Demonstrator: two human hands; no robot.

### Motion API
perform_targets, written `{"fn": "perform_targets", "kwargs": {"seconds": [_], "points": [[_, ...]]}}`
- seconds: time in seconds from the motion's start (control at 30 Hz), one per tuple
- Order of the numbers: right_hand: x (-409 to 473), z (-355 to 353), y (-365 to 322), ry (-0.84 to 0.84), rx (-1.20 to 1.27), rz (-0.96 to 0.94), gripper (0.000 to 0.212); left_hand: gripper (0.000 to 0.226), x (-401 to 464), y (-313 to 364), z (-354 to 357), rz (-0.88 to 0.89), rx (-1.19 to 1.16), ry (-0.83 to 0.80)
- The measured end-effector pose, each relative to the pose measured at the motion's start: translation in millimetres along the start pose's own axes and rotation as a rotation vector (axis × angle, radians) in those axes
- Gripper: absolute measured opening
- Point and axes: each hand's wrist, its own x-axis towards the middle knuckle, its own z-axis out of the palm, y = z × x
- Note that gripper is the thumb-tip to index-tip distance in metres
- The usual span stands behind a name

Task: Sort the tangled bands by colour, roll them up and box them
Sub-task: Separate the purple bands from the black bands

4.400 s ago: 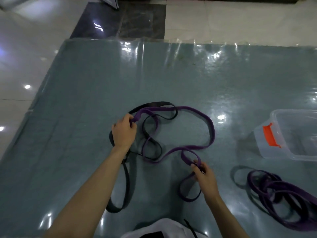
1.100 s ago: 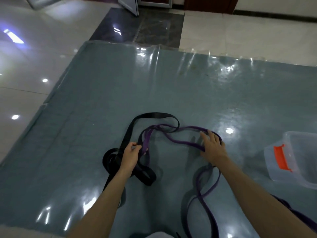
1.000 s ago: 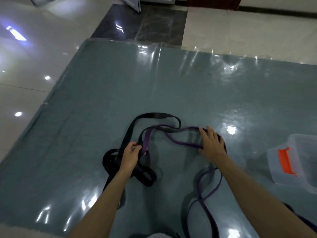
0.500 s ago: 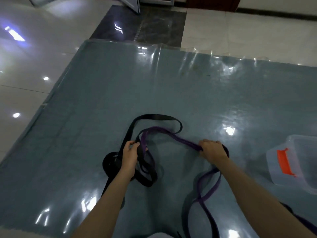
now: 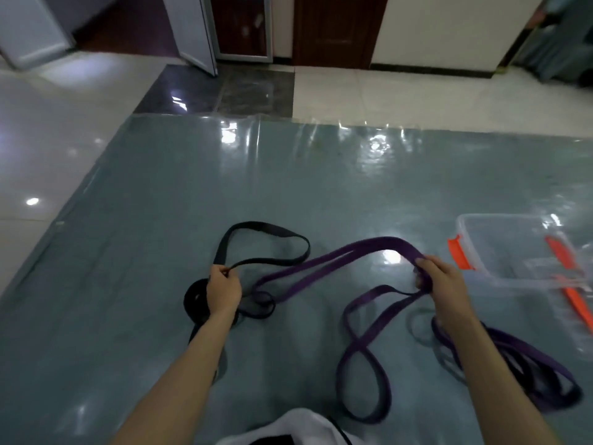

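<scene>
A long purple band (image 5: 324, 263) stretches across the grey-blue mat from a tangle near my left hand up to my right hand (image 5: 438, 277), which grips it and lifts it off the mat. Its loose end loops down toward me. My left hand (image 5: 223, 289) pinches the black band (image 5: 263, 229), whose big loop lies flat behind it and whose other coils bunch under my wrist. The clear plastic box (image 5: 513, 248) with orange clips sits to the right of my right hand.
A second pile of purple and black bands (image 5: 545, 374) lies at the right, partly behind my right forearm. The mat (image 5: 256, 175) is covered with glossy plastic and ends at tiled floor on the left and far side. Doors stand at the back.
My right hand has pulled the purple band up and to the right, drawing it out of the black loop. My left hand stays on the black band. The view tilted up.
</scene>
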Motion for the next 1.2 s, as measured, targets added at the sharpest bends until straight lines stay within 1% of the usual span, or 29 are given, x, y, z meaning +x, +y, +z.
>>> {"fn": "perform_targets", "kwargs": {"seconds": [0.03, 0.07, 0.1, 0.13, 0.17, 0.2, 0.27, 0.33, 0.37, 0.4, 0.43, 0.5, 0.53, 0.57, 0.6, 0.63, 0.7, 0.77, 0.8, 0.83, 0.93, 1.0, 1.07, 1.1, 1.13, 1.2], "points": [[-11.4, -8.4, -8.0, 0.020, 0.089, -0.012, 0.020, 0.027, -6.4, 0.6, 2.9, 0.034, 0.077, -0.049], [-21.8, -14.7, -16.1, 0.032, 0.160, -0.027, 0.021, 0.038, -14.1, 2.8, 7.2, 0.091, 0.210, -0.090], [-31.1, -20.0, -24.2, 0.043, 0.206, -0.043, 0.020, 0.048, -24.1, 7.5, 12.9, 0.165, 0.339, -0.121], [-39.8, -24.5, -32.2, 0.050, 0.235, -0.063, 0.018, 0.055, -36.9, 14.9, 19.2, 0.256, 0.403, -0.148], [-47.9, -28.5, -40.3, 0.051, 0.261, -0.086, 0.017, 0.061, -52.5, 25.6, 25.8, 0.349, 0.391, -0.191], [-54.9, -32.7, -47.8, 0.048, 0.289, -0.113, 0.017, 0.067, -69.5, 37.7, 32.3, 0.440, 0.330, -0.262], [-67.2, -40.9, -63.0, 0.023, 0.322, -0.197, 0.016, 0.083, -105.4, 61.8, 47.2, 0.622, 0.191, -0.499], [-79.1, -47.6, -80.3, -0.049, 0.320, -0.301, 0.014, 0.105, -143.6, 83.5, 63.5, 0.749, 0.140, -0.761], [-84.9, -50.7, -88.9, -0.095, 0.316, -0.342, 0.012, 0.115, -162.2, 93.2, 71.9, 0.798, 0.129, -0.861], [-90.8, -52.9, -97.8, -0.139, 0.311, -0.372, 0.009, 0.123, -179.6, 101.9, 81.0, 0.844, 0.111, -0.927], [-97.3, -54.2, -107.0, -0.171, 0.302, -0.398, 0.012, 0.131, -195.4, 110.7, 90.7, 0.886, 0.081, -0.957], [-110.5, -56.1, -125.0, -0.204, 0.273, -0.447, 0.025, 0.146, -222.8, 126.8, 110.1, 0.956, -0.029, -0.971], [-116.6, -57.5, -133.1, -0.207, 0.258, -0.476, 0.027, 0.148, -233.3, 132.6, 119.5, 0.976, -0.086, -0.979], [-121.9, -59.6, -140.5, -0.201, 0.248, -0.513, 0.026, 0.146, -242.0, 136.1, 128.0, 0.981, -0.126, -0.987], [-125.8, -63.3, -146.5, -0.182, 0.238, -0.554, 0.023, 0.138, -248.1, 136.6, 135.3, 0.971, -0.148, -0.994], [-128.5, -68.5, -151.6, -0.148, 0.231, -0.591, 0.020, 0.124, -252.1, 134.3, 141.8, 0.952, -0.150, -1.007], [-132.3, -81.1, -158.7, -0.048, 0.231, -0.632, 0.019, 0.082, -257.9, 124.2, 151.1, 0.912, -0.078, -1.063], [-133.7, -95.8, -160.0, 0.062, 0.243, -0.624, 0.020, 0.042, -263.6, 111.3, 160.4, 0.860, 0.016, -1.121], [-133.8, -103.7, -157.8, 0.114, 0.247, -0.607, 0.021, 0.030, -265.8, 105.9, 164.6, 0.820, 0.009, -1.146], [-133.8, -112.8, -153.6, 0.161, 0.265, -0.579, 0.022, 0.023, -267.8, 101.6, 169.0, 0.769, -0.025, -1.165], [-132.7, -149.1, -129.0, 0.284, 0.417, -0.423, 0.012, 0.022, -273.8, 96.9, 177.0, 0.595, -0.161, -1.212], [-129.9, -177.9, -106.7, 0.389, 0.514, -0.294, 0.008, 0.024, -275.6, 101.8, 178.2, 0.536, -0.173, -1.200], [-125.7, -206.2, -83.0, 0.495, 0.619, -0.165, 0.009, 0.031, -274.7, 113.9, 179.1, 0.541, -0.097, -1.250], [-123.3, -219.6, -71.2, 0.540, 0.687, -0.096, 0.004, 0.037, -274.3, 122.7, 179.4, 0.549, -0.044, -1.313], [-120.9, -231.6, -59.1, 0.585, 0.751, -0.035, 0.004, 0.042, -274.8, 133.3, 179.2, 0.560, 0.023, -1.378], [-114.4, -253.9, -32.4, 0.671, 0.837, 0.080, 0.012, 0.045, -280.6, 156.6, 179.6, 0.615, 0.152, -1.461]]}}
